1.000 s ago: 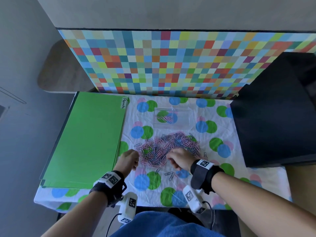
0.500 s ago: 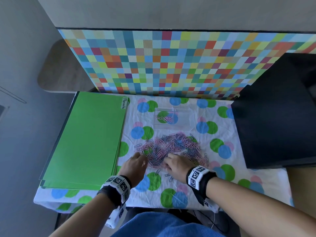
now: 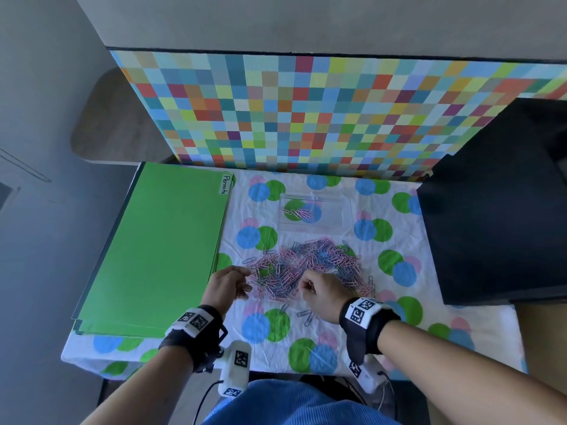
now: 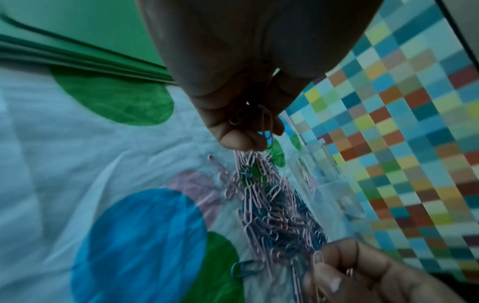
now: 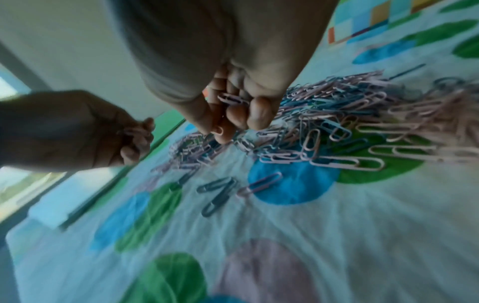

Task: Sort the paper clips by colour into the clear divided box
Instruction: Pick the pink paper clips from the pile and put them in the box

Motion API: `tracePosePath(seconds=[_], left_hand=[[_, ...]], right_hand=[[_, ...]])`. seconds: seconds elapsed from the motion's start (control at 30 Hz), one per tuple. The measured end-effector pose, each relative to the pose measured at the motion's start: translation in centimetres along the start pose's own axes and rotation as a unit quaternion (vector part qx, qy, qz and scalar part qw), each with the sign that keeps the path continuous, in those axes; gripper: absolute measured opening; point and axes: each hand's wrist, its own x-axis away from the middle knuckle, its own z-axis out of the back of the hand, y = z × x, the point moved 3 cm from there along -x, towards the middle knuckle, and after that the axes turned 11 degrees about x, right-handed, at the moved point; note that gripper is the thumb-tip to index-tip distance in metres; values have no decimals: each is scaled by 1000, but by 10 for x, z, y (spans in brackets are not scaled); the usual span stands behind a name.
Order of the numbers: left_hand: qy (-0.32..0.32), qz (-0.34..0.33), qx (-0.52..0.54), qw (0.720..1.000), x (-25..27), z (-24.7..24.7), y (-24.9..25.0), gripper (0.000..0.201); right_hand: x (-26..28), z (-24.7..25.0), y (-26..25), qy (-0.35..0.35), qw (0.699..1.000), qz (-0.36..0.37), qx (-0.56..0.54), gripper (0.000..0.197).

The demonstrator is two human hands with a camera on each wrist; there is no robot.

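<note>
A heap of pink and blue paper clips (image 3: 310,263) lies mid-table on the dotted cloth (image 3: 399,329). Behind it stands the clear divided box (image 3: 334,210), with several pink clips (image 3: 299,213) in its left compartment. My left hand (image 3: 242,282) hovers at the heap's near left edge, its fingers (image 4: 243,141) curled round a small bunch of clips (image 4: 267,125). At the heap's near middle, my right hand (image 3: 306,286) pinches pink clips (image 5: 232,99) against its curled fingers (image 5: 259,114).
A stack of green folders (image 3: 159,250) labelled "Permits" fills the left of the table. A black box (image 3: 497,210) stands on the right, a chequered board (image 3: 306,111) at the back. A few loose clips (image 3: 306,315) lie nearer the front edge.
Both hands dipped onto the heap's near edge and came up a little. The left hand has moved right, closer to the heap.
</note>
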Motion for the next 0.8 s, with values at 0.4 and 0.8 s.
tracePosePath(seconds=[0.4,0.8], left_hand=[[12,36,16,999,1,9,-3,29],[-57,-178,-517,835,3,-1,-10,12]], right_hand=[[-8,-4,2,-79,983,-103,-128,27],[-2,-19,-16,-23,982,57,177,14]])
